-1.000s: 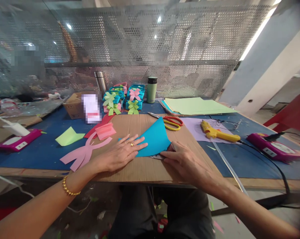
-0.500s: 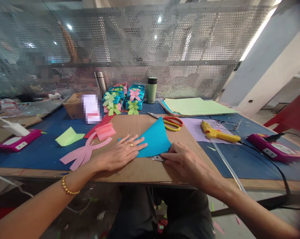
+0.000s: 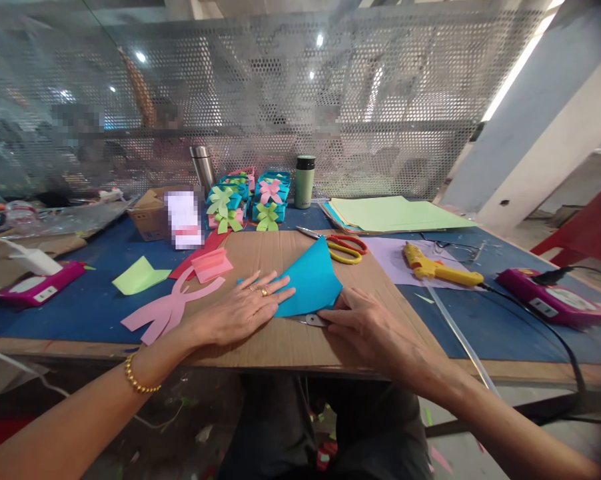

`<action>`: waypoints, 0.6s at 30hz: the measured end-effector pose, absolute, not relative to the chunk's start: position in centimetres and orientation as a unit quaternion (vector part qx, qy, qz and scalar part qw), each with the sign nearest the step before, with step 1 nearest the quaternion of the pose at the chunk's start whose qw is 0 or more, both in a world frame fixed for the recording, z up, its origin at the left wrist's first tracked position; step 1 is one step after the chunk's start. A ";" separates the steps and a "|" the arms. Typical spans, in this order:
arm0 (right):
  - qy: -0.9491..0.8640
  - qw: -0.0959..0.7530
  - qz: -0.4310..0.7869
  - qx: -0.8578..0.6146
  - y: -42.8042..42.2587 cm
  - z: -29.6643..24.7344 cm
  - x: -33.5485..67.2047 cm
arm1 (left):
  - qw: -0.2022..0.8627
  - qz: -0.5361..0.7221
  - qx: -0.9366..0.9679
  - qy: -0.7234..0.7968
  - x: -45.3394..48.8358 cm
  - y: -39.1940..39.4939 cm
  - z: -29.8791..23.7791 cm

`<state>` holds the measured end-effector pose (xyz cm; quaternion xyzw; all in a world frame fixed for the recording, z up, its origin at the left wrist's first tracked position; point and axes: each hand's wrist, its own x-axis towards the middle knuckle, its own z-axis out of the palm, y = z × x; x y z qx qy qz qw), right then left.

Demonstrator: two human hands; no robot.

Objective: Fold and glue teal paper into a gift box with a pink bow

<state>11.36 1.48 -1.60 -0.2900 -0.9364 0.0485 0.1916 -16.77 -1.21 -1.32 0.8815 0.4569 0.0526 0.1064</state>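
A sheet of blue paper (image 3: 310, 280) lies on a cardboard sheet (image 3: 280, 343), its right part raised from the board. My left hand (image 3: 253, 300) is flat across the paper's left part with fingers spread. At the paper's lower right corner, my right hand (image 3: 363, 323) is closed around a small silver tool (image 3: 313, 321) with a thin, blade-like tip. That tip runs along the paper's near edge, partly beneath it; the tool's rear end is hidden in my fingers. Scissors (image 3: 345, 249) with red and yellow handles rest just behind the paper.
Pink paper strips (image 3: 168, 310) and a folded green piece (image 3: 139, 275) lie left. Behind stand small paper baskets (image 3: 268, 212), a green tumbler (image 3: 304, 181) and a cardboard box (image 3: 148, 217). To the right are a yellow glue gun (image 3: 438, 270) and a purple power strip (image 3: 555, 297).
My right hand and the silver tool have shifted very slightly left along the paper's near edge. My left hand stays flat on the paper.
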 end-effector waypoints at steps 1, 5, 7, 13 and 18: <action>-0.936 0.189 0.050 -0.292 1.5 -1.5 11.3 | 0.111 0.046 0.880 0.459 -16.8 -1.2 -1.2; -0.938 0.188 0.039 -0.288 1.6 -1.5 10.9 | 0.116 0.047 0.889 0.440 -17.0 -1.2 -0.6; -0.939 0.190 0.035 -0.284 1.7 -1.6 10.8 | 0.118 0.060 0.887 0.442 -17.2 -1.0 -0.5; -0.939 0.198 0.031 -0.278 1.9 -2.2 11.0 | 0.075 0.080 0.897 0.428 -18.2 -0.1 -0.8; -0.937 0.197 0.036 -0.285 1.9 -2.3 11.2 | -0.005 0.124 0.889 0.441 -19.4 -0.2 -0.6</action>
